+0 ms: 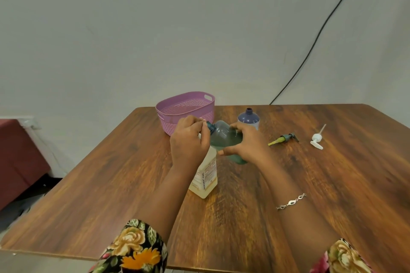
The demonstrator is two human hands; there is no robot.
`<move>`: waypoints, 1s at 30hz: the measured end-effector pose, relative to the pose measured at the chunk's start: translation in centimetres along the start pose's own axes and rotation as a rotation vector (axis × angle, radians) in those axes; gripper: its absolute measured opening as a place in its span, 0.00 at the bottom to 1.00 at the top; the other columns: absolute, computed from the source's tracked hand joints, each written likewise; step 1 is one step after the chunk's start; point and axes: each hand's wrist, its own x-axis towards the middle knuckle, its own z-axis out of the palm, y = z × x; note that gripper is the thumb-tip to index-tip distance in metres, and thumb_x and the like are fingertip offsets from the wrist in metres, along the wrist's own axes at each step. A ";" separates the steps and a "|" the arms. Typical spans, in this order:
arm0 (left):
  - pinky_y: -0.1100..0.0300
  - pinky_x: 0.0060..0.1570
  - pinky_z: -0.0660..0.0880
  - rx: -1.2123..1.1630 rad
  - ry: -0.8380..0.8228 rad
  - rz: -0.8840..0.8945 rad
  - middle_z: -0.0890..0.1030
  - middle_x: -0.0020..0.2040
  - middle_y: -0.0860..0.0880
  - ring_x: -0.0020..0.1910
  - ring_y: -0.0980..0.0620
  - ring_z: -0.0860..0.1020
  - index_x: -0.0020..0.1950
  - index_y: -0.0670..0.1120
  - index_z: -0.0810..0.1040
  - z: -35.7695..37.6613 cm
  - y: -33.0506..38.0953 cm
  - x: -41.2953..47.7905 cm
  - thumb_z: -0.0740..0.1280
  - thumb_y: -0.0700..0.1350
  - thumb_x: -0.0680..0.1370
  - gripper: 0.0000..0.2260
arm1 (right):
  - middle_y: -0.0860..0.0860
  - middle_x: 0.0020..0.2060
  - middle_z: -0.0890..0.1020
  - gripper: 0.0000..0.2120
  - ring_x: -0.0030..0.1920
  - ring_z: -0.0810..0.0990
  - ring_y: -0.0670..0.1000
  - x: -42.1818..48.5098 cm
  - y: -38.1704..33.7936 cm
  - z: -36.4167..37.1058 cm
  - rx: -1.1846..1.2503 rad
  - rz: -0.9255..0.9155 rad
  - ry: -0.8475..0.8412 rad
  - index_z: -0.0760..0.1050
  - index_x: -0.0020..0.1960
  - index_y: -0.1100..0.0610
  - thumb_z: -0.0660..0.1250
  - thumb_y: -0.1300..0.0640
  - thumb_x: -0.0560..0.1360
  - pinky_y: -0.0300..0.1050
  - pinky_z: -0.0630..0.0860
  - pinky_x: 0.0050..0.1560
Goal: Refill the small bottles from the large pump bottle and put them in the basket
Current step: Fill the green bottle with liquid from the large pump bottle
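Observation:
My right hand (246, 144) grips a teal translucent bottle (224, 137), tilted with its open neck pointing left. My left hand (189, 139) has its fingers curled at that neck, above the top of a clear bottle of pale yellow liquid (205, 178) standing on the table; that top is hidden by the hand. A blue-purple bottle (249, 117) with an open neck stands just behind. The purple basket (177, 106) sits at the table's far edge, behind my left hand.
A dark pump head with a yellow-green tube (284, 138) and a white pump head (317, 138) lie on the wooden table (332, 184) to the right. A black cable (315, 37) runs down the wall. A dark red seat (17, 157) stands at the left.

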 end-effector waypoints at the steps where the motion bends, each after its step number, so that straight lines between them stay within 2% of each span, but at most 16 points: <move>1: 0.74 0.34 0.60 -0.009 0.009 0.009 0.80 0.36 0.47 0.36 0.56 0.73 0.40 0.38 0.83 0.0 0.0 -0.2 0.58 0.44 0.75 0.16 | 0.49 0.57 0.75 0.33 0.51 0.70 0.45 0.0 0.1 0.1 -0.005 0.003 0.000 0.70 0.63 0.54 0.78 0.54 0.62 0.40 0.69 0.49; 5: 0.68 0.32 0.64 0.015 0.011 0.019 0.80 0.35 0.47 0.34 0.53 0.75 0.37 0.38 0.82 0.3 -0.3 -0.5 0.58 0.44 0.75 0.16 | 0.49 0.55 0.75 0.33 0.50 0.70 0.46 -0.2 0.4 0.4 -0.032 0.021 -0.005 0.70 0.63 0.54 0.79 0.54 0.61 0.40 0.69 0.48; 10: 0.75 0.33 0.59 0.014 -0.023 -0.024 0.80 0.36 0.48 0.35 0.55 0.74 0.38 0.39 0.83 0.2 -0.4 -0.6 0.60 0.43 0.75 0.15 | 0.50 0.58 0.76 0.33 0.51 0.70 0.45 -0.5 0.3 0.3 -0.038 0.002 -0.002 0.69 0.64 0.54 0.78 0.55 0.62 0.39 0.68 0.48; 14: 0.73 0.33 0.59 -0.025 -0.043 -0.089 0.81 0.38 0.47 0.37 0.57 0.72 0.42 0.39 0.84 -0.1 -0.1 0.4 0.64 0.39 0.76 0.10 | 0.51 0.59 0.75 0.35 0.54 0.72 0.48 -0.4 -0.1 -0.1 0.001 0.005 0.011 0.69 0.65 0.55 0.79 0.55 0.61 0.41 0.71 0.51; 18: 0.73 0.34 0.63 -0.040 -0.017 -0.052 0.81 0.39 0.48 0.39 0.57 0.74 0.43 0.39 0.84 0.1 0.1 -0.6 0.61 0.42 0.76 0.13 | 0.51 0.58 0.75 0.35 0.55 0.73 0.50 -0.3 0.0 0.2 -0.025 0.014 0.007 0.69 0.64 0.55 0.79 0.54 0.61 0.44 0.72 0.53; 21: 0.71 0.39 0.66 -0.047 -0.012 -0.051 0.81 0.40 0.47 0.40 0.56 0.75 0.45 0.38 0.83 0.3 -0.2 -1.2 0.60 0.43 0.76 0.13 | 0.52 0.60 0.75 0.35 0.58 0.74 0.51 -0.4 0.2 0.5 -0.034 0.036 -0.012 0.69 0.64 0.55 0.79 0.54 0.61 0.45 0.72 0.54; 26: 0.71 0.36 0.65 -0.021 -0.055 -0.058 0.81 0.40 0.47 0.39 0.53 0.77 0.46 0.38 0.84 -0.1 -0.2 -1.4 0.63 0.40 0.75 0.10 | 0.52 0.59 0.75 0.34 0.57 0.74 0.51 -0.4 0.1 0.3 -0.040 0.033 -0.006 0.69 0.64 0.56 0.79 0.55 0.61 0.43 0.71 0.52; 30: 0.72 0.34 0.61 -0.059 -0.068 -0.095 0.81 0.39 0.46 0.38 0.55 0.73 0.43 0.38 0.84 -0.6 0.2 0.0 0.63 0.39 0.76 0.10 | 0.52 0.59 0.75 0.34 0.55 0.73 0.49 -0.4 -0.4 0.1 -0.019 0.024 0.004 0.69 0.63 0.55 0.79 0.54 0.61 0.45 0.72 0.54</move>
